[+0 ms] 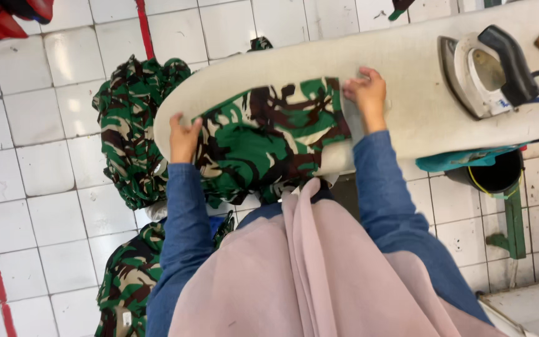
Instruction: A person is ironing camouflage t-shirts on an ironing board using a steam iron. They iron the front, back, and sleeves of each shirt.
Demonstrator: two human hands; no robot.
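Note:
A camouflage garment [269,134] in green, brown and tan lies spread over the narrow end of a cream ironing board [407,68]. My left hand [183,137] grips the garment's left edge at the board's rounded tip. My right hand [365,93] presses down on the garment's right edge, fingers curled on the cloth. Part of the garment hangs off the board's near side toward my body. Both my sleeves are blue.
An electric iron [485,72] with a black handle rests on the board to the right. More camouflage clothing [129,137] is piled on the white tiled floor at left and lower left. A dark bucket [494,175] stands under the board.

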